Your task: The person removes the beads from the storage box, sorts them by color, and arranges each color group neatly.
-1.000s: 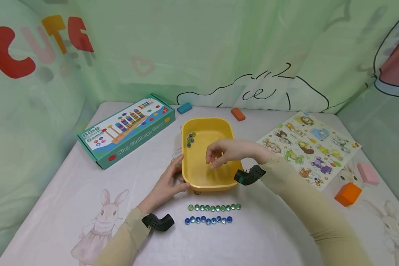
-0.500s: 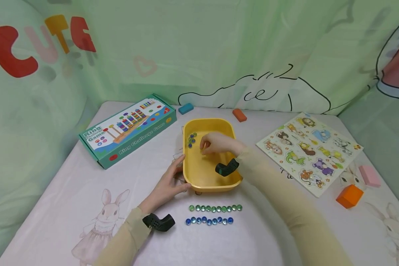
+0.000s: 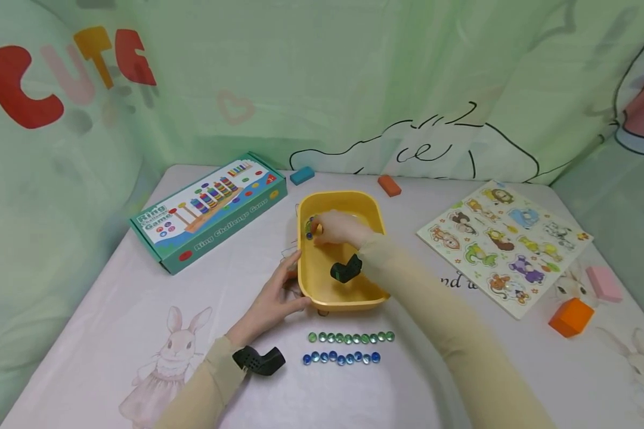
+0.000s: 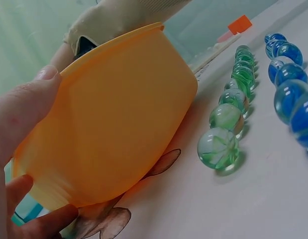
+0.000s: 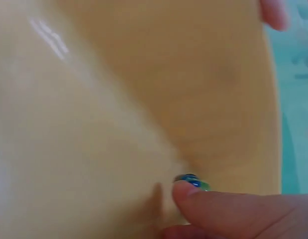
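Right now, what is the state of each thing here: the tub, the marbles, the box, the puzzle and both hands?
Tub: upright, held at its near left corner.
Marbles in tub: few, in the far left corner.
Green row: lined up on the table.
Blue row: lined up nearer.
Box: closed, flat.
Puzzle: flat.
Left hand: gripping the tub.
Right hand: in the tub, fingertip at the marbles.

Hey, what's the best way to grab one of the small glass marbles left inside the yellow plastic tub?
Probably from straight above: the glass marbles sit bunched in the far left corner of the yellow plastic tub, and its walls block any sideways approach. Pinch one across its round middle with fingertip and thumb, as the right hand is placed to do, while the left hand steadies the near corner.
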`<state>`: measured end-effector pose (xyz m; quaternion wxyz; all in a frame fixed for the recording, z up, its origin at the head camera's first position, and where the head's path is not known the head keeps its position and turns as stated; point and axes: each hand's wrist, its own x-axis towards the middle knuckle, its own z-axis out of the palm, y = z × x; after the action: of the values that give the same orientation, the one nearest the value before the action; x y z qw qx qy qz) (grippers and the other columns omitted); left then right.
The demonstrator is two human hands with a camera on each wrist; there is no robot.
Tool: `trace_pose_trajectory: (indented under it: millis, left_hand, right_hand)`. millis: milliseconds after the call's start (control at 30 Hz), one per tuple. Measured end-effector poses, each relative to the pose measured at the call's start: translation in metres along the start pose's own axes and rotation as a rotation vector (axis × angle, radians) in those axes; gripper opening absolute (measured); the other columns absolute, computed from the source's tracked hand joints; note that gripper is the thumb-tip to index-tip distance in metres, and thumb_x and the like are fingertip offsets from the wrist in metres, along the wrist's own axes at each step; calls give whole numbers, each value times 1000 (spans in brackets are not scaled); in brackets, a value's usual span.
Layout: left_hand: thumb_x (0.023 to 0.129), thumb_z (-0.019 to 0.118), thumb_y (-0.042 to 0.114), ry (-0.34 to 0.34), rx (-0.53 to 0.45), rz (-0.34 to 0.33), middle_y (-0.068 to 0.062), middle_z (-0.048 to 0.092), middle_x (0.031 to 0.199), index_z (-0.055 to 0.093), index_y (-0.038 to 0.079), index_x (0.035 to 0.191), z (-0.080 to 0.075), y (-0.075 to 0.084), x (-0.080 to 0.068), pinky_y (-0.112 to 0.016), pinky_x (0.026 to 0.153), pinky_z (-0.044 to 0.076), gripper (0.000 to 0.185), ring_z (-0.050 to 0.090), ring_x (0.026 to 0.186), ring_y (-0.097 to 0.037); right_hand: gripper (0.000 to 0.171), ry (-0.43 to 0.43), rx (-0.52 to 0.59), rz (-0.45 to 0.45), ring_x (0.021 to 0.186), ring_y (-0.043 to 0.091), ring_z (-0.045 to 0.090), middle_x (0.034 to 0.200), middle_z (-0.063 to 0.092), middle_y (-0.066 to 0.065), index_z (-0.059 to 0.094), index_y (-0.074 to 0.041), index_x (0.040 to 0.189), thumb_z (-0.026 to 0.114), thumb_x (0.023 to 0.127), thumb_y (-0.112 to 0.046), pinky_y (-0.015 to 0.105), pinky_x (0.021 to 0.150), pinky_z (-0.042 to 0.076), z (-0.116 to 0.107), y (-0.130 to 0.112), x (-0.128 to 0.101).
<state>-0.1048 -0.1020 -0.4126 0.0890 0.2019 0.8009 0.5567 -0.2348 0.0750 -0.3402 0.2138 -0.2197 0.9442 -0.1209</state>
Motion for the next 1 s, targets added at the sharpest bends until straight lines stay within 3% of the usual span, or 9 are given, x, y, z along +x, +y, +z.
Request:
trace_pose_trajectory:
  millis: [300,767,1000]
  left_hand:
    - [82,68,38,-4,0,7,0,32,147,15,28,149,2,1,1,-54,110,19,87,42,127,-22]
    - [81,69,36,13,21,-23,-4,42,140,15,28,149,1,1,0,-54,110,19,87,42,126,-23]
    - [81,69,38,13,21,-9,-5,43,140,15,31,148,1,0,0,-54,110,19,87,43,126,-23]
  right_hand:
    - [17,83,-6,-34,81,17,53,93,64,3,65,-10,99,65,86,-22,27,75,46,9,-5,3]
    - [13,-148,-20,-98,75,13,51,84,63,1,68,-10,87,69,83,-22,20,67,42,-1,-5,-22]
    - [11,-117,-4,-170,74,12,49,80,60,-1,65,-11,83,68,84,-22,21,68,40,-6,-2,-51]
